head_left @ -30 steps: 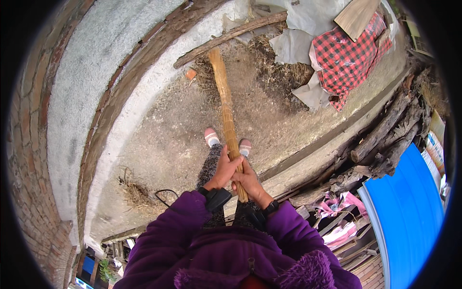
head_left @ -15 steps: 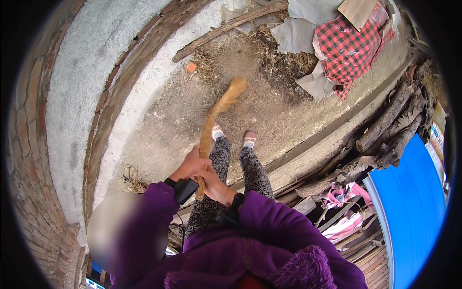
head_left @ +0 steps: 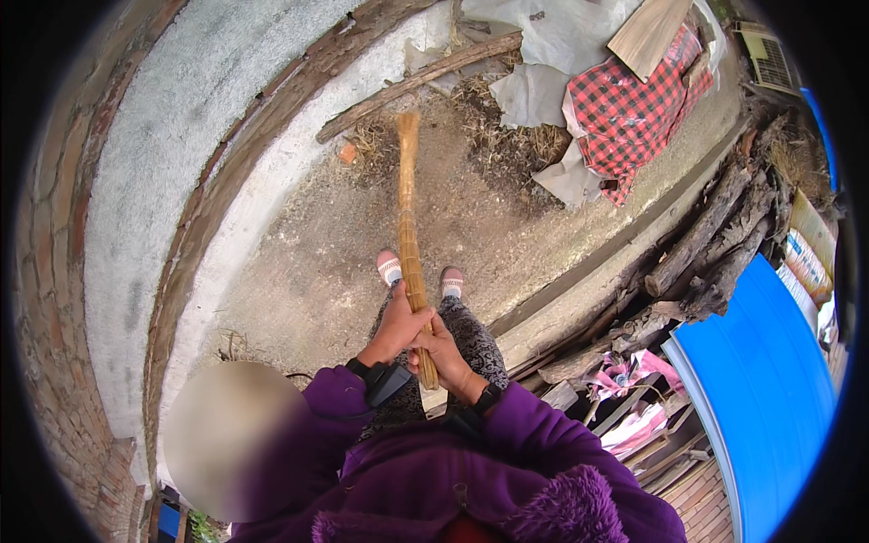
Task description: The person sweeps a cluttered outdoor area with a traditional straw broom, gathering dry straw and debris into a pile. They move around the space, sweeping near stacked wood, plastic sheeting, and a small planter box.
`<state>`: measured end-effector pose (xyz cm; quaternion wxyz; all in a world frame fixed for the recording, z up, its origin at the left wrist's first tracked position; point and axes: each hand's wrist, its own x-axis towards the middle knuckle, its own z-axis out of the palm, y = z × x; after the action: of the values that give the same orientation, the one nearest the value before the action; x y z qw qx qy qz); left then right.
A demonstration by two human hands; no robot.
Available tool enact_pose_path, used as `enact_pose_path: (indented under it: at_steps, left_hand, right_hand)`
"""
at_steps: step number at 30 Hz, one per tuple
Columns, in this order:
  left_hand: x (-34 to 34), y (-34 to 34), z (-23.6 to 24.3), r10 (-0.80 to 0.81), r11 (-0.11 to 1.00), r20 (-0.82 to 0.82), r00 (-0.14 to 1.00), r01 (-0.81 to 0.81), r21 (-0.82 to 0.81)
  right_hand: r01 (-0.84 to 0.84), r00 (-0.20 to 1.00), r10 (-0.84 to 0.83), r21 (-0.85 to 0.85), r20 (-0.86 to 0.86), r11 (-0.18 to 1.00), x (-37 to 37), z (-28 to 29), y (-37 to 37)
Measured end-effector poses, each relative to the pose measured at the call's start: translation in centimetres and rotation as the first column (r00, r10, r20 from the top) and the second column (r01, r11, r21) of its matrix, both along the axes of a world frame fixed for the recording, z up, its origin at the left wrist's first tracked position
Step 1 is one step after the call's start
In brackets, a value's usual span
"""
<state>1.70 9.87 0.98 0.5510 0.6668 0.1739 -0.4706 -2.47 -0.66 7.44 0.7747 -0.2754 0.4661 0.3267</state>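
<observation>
A long straw broom (head_left: 408, 217) bound from yellow stalks points up the picture, its brush end over the concrete ground (head_left: 303, 226). My left hand (head_left: 398, 324) grips its handle, just above my right hand (head_left: 434, 357), which is wrapped round it lower down, near the butt. Beyond the brush end, dark scattered straw and debris (head_left: 493, 136) lie on the ground near a small orange brick piece (head_left: 348, 154). My feet in pink shoes (head_left: 451, 282) stand either side of the handle.
A white-painted wall (head_left: 136, 226) with brick curves along the left; a weathered pole (head_left: 425, 74) lies at the top. Grey sheeting and a red-checked cloth (head_left: 625, 118) are at upper right. Logs (head_left: 697, 235) and a blue metal sheet (head_left: 756, 380) line the right.
The broom's brush end has swung: down and right half a second ago, now back up and left, straightened. My hands moved left, then back rightward, still gripping it.
</observation>
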Motion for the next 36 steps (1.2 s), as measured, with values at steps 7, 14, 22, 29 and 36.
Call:
enact_pose_path:
  at_steps: [7, 14, 22, 29, 36]
  left_hand:
    - [10.2, -3.7, -5.3, 0.152, 0.941, -0.263, 0.953, -0.222, -0.258]
    - [12.4, -3.3, -3.7, 0.338, 0.91, -0.415, 0.845, -0.406, -0.085]
    - [7.9, -12.5, 3.2, 0.515, 0.806, -0.254, 0.819, -0.563, -0.181]
    - [1.4, -16.7, 9.0, 0.521, 0.68, -0.64, 0.564, -0.728, -0.088]
    - [-9.4, -19.3, -0.2, 0.73, 0.285, -0.661, 0.174, -0.957, 0.062]
  right_hand:
    - [-0.023, 0.993, 0.039, -0.138, 0.113, 0.99, 9.8, -6.7, -3.0]
    - [-0.425, 0.888, 0.428, -0.058, 0.167, 0.904, 14.7, -5.3, -4.7]
    - [-0.511, 0.858, 0.513, 0.114, 0.016, 0.852, 13.1, 3.1, -15.1]
    - [-0.831, 0.55, 0.834, 0.138, 0.053, 0.539, 8.8, 6.7, -21.7]
    - [-0.933, 0.282, 0.951, 0.268, 0.126, 0.242, 6.9, -1.5, -21.3]
